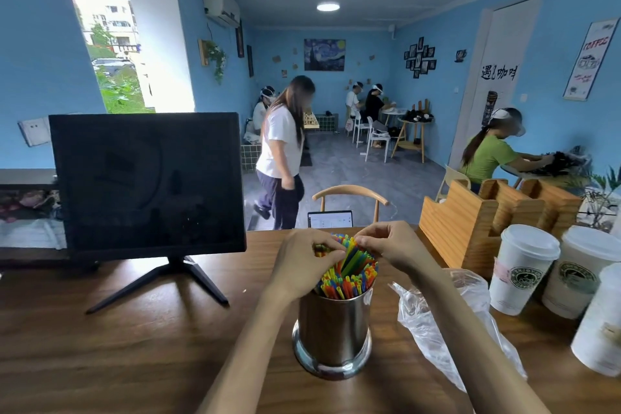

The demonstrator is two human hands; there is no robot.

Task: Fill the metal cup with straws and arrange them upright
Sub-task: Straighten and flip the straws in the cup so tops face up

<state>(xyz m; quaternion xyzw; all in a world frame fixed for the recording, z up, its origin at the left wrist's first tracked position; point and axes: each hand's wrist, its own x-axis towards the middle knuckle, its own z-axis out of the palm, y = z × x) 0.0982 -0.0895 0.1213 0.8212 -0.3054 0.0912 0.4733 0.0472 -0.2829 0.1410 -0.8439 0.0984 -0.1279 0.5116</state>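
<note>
Shiny cylindrical metal cup (pixel 333 329) standing upright on brown wooden countertop (pixel 134 346), near front edge, centre-right. Packed with thin multicoloured plastic straws (pixel 349 274), mostly upright, a few green ones leaning toward the right. Left hand (pixel 304 264) above cup's left rim, fingers curled, pinching straw tops. Right hand (pixel 393 245) over far right of bundle, fingertips curled and nipping straw ends (exact straws gripped hard to make out). Both forearms reaching in from bottom, left one covering part of cup's left side.

Crumpled clear plastic bag (pixel 447 319) lying just right of cup, apart from it. Three white lidded paper coffee cups (pixel 524 267) further right, near the edge. Slatted wooden organiser box (pixel 484 222) behind those. Black flat monitor on splayed stand (pixel 148 185) at left, well apart. Small tablet screen (pixel 330 219) behind hands, partly blocked by them.
</note>
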